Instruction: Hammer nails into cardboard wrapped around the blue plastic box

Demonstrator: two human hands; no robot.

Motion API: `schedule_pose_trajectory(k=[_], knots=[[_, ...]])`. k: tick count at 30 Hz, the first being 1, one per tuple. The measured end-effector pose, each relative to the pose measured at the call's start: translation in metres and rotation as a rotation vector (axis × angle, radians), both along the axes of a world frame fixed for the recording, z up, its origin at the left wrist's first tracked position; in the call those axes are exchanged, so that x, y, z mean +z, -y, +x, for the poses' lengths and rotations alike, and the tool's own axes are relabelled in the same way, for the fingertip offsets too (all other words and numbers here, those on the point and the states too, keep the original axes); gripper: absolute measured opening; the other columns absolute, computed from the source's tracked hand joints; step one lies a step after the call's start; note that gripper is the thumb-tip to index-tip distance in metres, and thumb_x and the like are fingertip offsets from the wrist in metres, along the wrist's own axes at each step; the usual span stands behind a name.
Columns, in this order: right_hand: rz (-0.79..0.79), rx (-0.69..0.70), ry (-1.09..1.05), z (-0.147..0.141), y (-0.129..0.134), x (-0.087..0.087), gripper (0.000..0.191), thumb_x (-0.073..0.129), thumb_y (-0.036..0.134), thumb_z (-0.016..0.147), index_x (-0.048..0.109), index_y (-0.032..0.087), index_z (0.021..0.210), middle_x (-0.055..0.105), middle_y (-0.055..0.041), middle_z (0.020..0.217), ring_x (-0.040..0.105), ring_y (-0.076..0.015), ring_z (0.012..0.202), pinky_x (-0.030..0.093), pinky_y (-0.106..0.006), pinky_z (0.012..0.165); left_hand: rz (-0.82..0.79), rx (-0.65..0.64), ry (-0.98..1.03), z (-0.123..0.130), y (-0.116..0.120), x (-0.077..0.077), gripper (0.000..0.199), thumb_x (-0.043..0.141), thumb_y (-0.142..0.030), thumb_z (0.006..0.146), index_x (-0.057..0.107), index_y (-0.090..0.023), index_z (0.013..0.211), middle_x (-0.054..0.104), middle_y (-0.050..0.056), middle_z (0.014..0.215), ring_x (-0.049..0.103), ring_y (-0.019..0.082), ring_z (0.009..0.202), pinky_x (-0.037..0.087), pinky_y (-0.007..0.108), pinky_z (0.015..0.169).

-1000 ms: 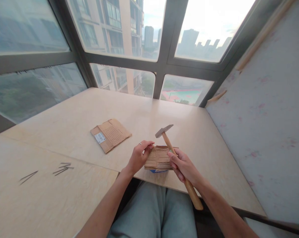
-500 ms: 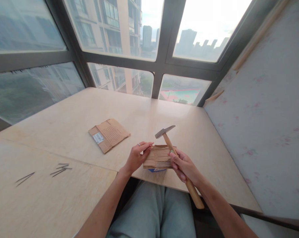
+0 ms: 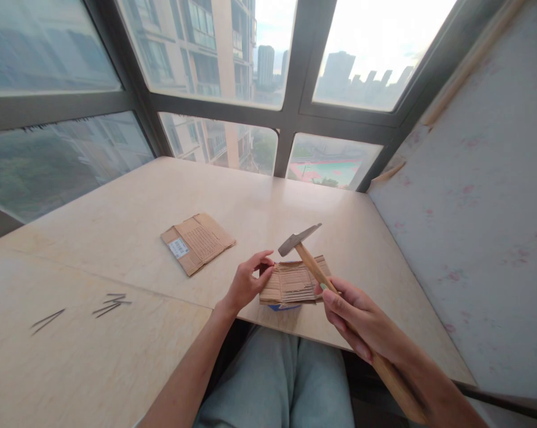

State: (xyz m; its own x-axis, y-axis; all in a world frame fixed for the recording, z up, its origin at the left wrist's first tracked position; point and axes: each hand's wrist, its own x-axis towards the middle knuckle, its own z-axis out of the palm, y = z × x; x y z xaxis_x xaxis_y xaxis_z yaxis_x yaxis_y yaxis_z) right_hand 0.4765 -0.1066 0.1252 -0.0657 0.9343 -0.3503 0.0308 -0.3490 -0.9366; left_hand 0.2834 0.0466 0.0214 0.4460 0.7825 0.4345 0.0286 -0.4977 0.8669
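Observation:
My right hand (image 3: 351,315) is wrapped around the wooden handle of a hammer (image 3: 310,258), its metal head raised just above the far edge of the cardboard. Folded corrugated cardboard (image 3: 290,282) lies on top of a blue object (image 3: 284,307), mostly hidden, at the table's front edge. At the cardboard's far left corner, my left hand (image 3: 249,278) has its thumb and fingers closed in a pinch. Whatever sits between those fingertips is too small to make out.
Another flat piece of cardboard (image 3: 198,242) with a white label lies further back to the left. Several thin nails (image 3: 111,304) are scattered on the left part of the table (image 3: 130,220). Windows (image 3: 219,142) border the back, and a patterned wall (image 3: 473,238) stands on the right.
My right hand has shifted right and toward me, with the hammer tilting and its handle swinging outward. The left index finger has lifted slightly. More of the cardboard's right side shows.

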Motion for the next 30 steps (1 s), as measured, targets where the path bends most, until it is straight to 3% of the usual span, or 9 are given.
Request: schedule_pose_trajectory(k=[6, 20, 30], knots=[[-0.046, 0.088, 0.121, -0.009, 0.005, -0.003, 0.039, 0.047, 0.059, 0.092, 0.045, 0.020, 0.095, 0.043, 0.0105, 0.057, 0.035, -0.0011, 0.026, 0.019, -0.009, 0.023, -0.054, 0.000, -0.014, -0.001, 0.002, 0.005, 0.042, 0.062, -0.023, 0.085, 0.052, -0.017, 0.125, 0.069, 0.003, 0.090, 0.067, 0.013, 0.084, 0.055, 0.025, 0.079], [-0.079, 0.044, 0.019, -0.013, -0.002, -0.014, 0.040, 0.052, 0.059, 0.089, 0.043, 0.021, 0.098, 0.037, 0.0123, 0.052, 0.032, -0.0029, 0.025, 0.025, -0.011, 0.021, -0.058, -0.017, 0.002, 0.000, 0.000, 0.002, 0.040, 0.063, -0.028, 0.085, 0.051, -0.018, 0.122, 0.069, 0.003, 0.088, 0.067, 0.013, 0.083, 0.055, 0.025, 0.075], [-0.053, 0.038, 0.168, -0.016, -0.001, -0.012, 0.036, 0.047, 0.057, 0.092, 0.042, 0.022, 0.094, 0.039, 0.0109, 0.055, 0.031, -0.0022, 0.026, 0.024, -0.011, 0.022, -0.054, -0.043, -0.045, -0.001, -0.002, 0.002, 0.037, 0.062, -0.028, 0.086, 0.054, -0.018, 0.121, 0.070, 0.004, 0.090, 0.068, 0.014, 0.083, 0.055, 0.026, 0.076]])
